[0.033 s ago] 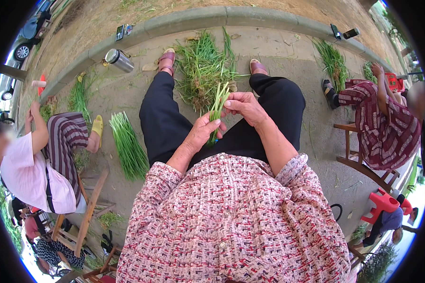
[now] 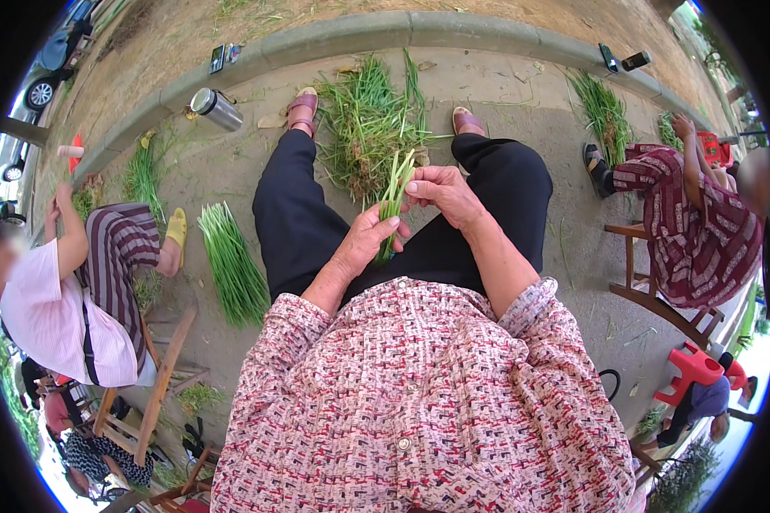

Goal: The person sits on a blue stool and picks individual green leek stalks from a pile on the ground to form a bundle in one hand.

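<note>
Above my lap, my left hand (image 2: 370, 240) is closed around a small bunch of chives (image 2: 395, 190), green stalks whose pale cut-looking ends point up and away from me. Against the right side of that bunch, my right hand (image 2: 445, 193) pinches with thumb and fingertips at the stalks. The lower part of the bunch is hidden by my left hand. On the ground between my feet lies a loose, tangled chive pile (image 2: 368, 120) with brown, dry bits in it. Left of my knee rests a neat chive bundle (image 2: 233, 267), its pale ends aligned.
A steel flask (image 2: 217, 109) stands near the curb (image 2: 334, 36), which has phones on it. One person (image 2: 77, 282) sits at left, another (image 2: 680, 214) at right, by more chives (image 2: 603, 115). A red stool (image 2: 691, 374) is at lower right, a wooden chair (image 2: 164, 376) at lower left.
</note>
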A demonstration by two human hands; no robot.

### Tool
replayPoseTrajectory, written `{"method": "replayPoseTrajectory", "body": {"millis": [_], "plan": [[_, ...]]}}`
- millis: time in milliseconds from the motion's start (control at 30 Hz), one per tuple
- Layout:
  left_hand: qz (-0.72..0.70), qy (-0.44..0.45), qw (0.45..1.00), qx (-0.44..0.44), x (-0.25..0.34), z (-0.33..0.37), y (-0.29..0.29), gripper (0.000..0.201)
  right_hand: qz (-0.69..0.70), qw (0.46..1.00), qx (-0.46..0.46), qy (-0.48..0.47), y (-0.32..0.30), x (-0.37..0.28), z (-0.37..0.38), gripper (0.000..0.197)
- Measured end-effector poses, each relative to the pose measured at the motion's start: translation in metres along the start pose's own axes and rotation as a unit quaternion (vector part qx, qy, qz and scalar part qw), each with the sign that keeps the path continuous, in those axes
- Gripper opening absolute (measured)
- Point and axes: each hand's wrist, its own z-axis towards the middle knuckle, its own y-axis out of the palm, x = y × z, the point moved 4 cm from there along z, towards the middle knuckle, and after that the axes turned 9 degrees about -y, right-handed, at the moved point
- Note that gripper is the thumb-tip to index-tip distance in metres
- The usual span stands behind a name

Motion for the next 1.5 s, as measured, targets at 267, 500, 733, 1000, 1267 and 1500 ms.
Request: {"method": "replayPoseTrajectory", "body": {"millis": [267, 500, 733, 1000, 1267, 1500], "plan": [[-0.063, -0.01, 0.998, 0.019, -0.006, -0.004, -0.006, 0.024, 0.012, 0.999, 0.041, 0.02, 0.008, -0.002, 0.002, 0.016], [-0.073, -0.016, 0.997, 0.032, -0.011, -0.005, -0.014, 0.025, -0.005, 0.998, 0.039, 0.04, 0.012, -0.001, 0.004, 0.015], [-0.078, -0.016, 0.996, 0.033, -0.008, -0.007, -0.014, 0.027, -0.056, 0.998, -0.004, 0.023, 0.02, 0.004, 0.007, 0.016], [-0.08, -0.015, 0.996, 0.025, -0.008, -0.006, -0.016, 0.028, -0.07, 0.997, -0.015, 0.004, 0.031, -0.001, 0.009, 0.016], [-0.059, -0.013, 0.998, 0.029, -0.007, -0.005, -0.016, 0.025, -0.001, 1.0, 0.022, 0.009, 0.038, -0.003, 0.01, 0.014], [-0.035, -0.021, 0.999, 0.024, -0.01, -0.003, -0.017, 0.022, 0.039, 0.999, -0.002, -0.01, 0.034, 0.0, 0.013, 0.006]]}}
